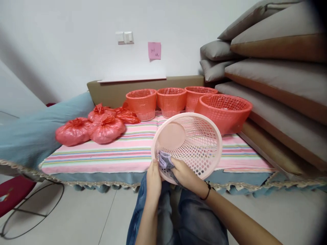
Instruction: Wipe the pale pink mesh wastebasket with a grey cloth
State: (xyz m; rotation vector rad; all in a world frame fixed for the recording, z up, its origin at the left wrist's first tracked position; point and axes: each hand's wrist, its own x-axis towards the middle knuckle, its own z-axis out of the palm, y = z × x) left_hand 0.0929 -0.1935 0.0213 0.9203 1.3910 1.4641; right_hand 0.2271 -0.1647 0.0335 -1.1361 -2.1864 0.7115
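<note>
A pale pink plastic mesh basket is tilted over my lap, its mouth turned toward me. My left hand grips the basket's rim at the lower left, fingers behind the wall. Inside the basket, my right hand is closed on a grey and lilac cloth, which is pressed against the inner wall near the left hand. Part of the cloth hangs below the right hand. The right fingertips are hidden by the cloth and the hand itself.
Several red mesh baskets with shiny plastic on them line the back of the striped cloth. Tied red plastic bags lie at left. Grey-brown cushions are stacked at right. A red stool stands at lower left.
</note>
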